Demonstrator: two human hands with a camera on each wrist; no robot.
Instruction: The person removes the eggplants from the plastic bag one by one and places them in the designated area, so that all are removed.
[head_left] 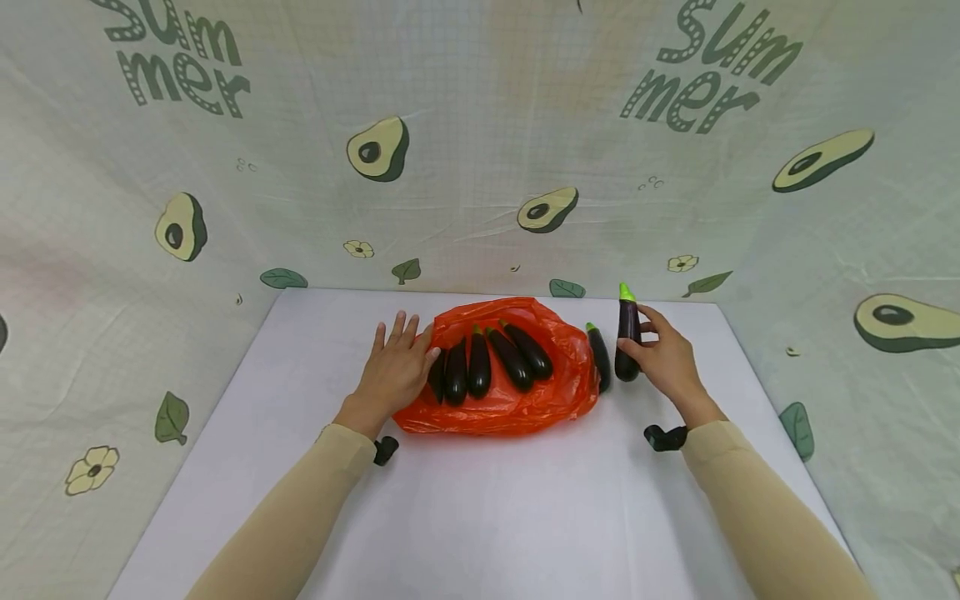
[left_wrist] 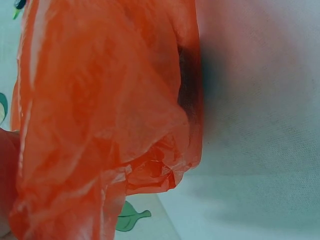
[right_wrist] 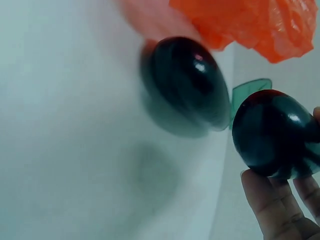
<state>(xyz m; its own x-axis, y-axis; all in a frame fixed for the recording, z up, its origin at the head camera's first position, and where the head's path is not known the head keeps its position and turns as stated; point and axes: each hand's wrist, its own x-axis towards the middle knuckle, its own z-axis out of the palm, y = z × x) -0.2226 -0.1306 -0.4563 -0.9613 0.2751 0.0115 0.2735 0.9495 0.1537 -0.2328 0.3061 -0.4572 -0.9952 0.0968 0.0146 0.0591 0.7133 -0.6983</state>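
Spread over the left rim of a red plastic bag (head_left: 487, 417), my left hand (head_left: 397, 362) touches it with straight fingers. Inside the opened bag lie several dark, glossy eggplants (head_left: 479, 367) with green tips, roughly side by side. To the bag's right, my right hand (head_left: 663, 354) grips an eggplant (head_left: 627, 333) between thumb and fingers, its bright green end pointing away; in the right wrist view this held eggplant (right_wrist: 272, 132) shows its rounded end. Another eggplant (head_left: 598, 358) lies on the table against the bag's right edge. In the left wrist view the bag (left_wrist: 95, 110) hides my left fingers almost wholly.
The white table (head_left: 495, 517) reaches back to a hanging cloth (head_left: 465, 75) printed with avocados, leaves and lettering, which also encloses both sides. A dark wrist device (head_left: 665, 438) sits at my right wrist, and another (head_left: 386, 451) at my left.
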